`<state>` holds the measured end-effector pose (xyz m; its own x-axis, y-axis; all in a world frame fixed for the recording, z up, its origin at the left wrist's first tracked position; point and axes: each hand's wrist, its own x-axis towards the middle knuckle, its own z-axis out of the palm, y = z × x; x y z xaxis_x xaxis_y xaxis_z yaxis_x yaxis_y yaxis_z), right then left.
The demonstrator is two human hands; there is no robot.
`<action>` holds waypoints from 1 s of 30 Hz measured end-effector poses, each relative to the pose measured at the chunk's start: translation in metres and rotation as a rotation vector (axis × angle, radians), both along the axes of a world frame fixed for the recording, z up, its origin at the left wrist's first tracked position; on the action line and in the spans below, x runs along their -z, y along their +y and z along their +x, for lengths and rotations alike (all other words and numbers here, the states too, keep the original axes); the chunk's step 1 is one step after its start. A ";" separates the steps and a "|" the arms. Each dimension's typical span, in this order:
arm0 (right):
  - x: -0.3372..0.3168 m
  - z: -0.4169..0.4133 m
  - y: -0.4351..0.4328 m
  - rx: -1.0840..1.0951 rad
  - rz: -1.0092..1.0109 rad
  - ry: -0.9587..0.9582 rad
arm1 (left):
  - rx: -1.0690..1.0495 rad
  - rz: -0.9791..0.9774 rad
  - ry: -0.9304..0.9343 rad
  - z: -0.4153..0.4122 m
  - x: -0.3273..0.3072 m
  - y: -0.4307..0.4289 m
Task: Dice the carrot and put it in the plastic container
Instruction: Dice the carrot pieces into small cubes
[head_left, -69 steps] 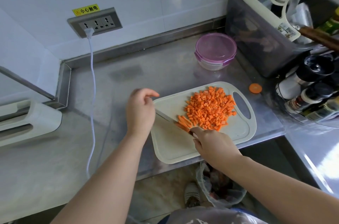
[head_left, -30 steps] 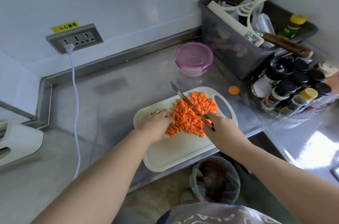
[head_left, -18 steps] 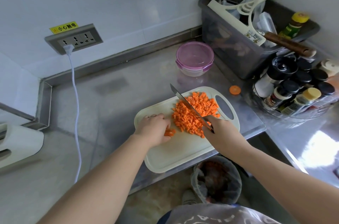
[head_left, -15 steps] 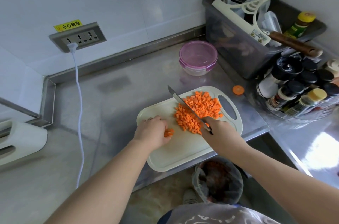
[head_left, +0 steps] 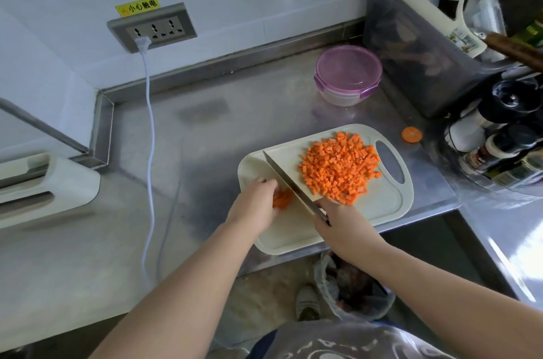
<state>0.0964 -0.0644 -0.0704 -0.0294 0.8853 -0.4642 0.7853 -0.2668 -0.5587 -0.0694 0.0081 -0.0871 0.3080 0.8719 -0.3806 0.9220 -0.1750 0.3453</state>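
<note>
A heap of diced carrot [head_left: 339, 169] lies on the right half of the white cutting board [head_left: 382, 206]. My left hand [head_left: 254, 206] holds a small bundle of carrot strips [head_left: 282, 198] down on the board's left part. My right hand [head_left: 338, 226] grips the handle of a knife [head_left: 289, 181]; its blade runs up-left between the strips and the dice. The plastic container [head_left: 348, 73], with its purple lid on, stands behind the board.
A carrot end slice [head_left: 412, 134] lies on the steel counter right of the board. A dark bin [head_left: 417, 44] of utensils and a rack of spice bottles [head_left: 499, 144] crowd the right. A white cable [head_left: 148, 135] hangs from the wall socket. A lined waste bin [head_left: 352, 291] sits below the counter edge.
My left hand has pulled a few carrot strips away from the heap to the board's left part. The knife blade has come to lie between the strips and the dice.
</note>
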 end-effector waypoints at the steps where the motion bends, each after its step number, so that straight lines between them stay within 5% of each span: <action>1: 0.001 -0.002 -0.001 -0.007 -0.008 0.006 | -0.008 0.009 -0.003 0.000 0.001 0.000; 13: -0.001 0.004 -0.003 0.063 0.028 0.055 | 0.151 0.235 0.040 -0.009 -0.004 -0.021; 30: -0.007 0.017 -0.004 0.071 0.006 0.030 | 0.025 0.277 0.074 0.001 0.003 -0.031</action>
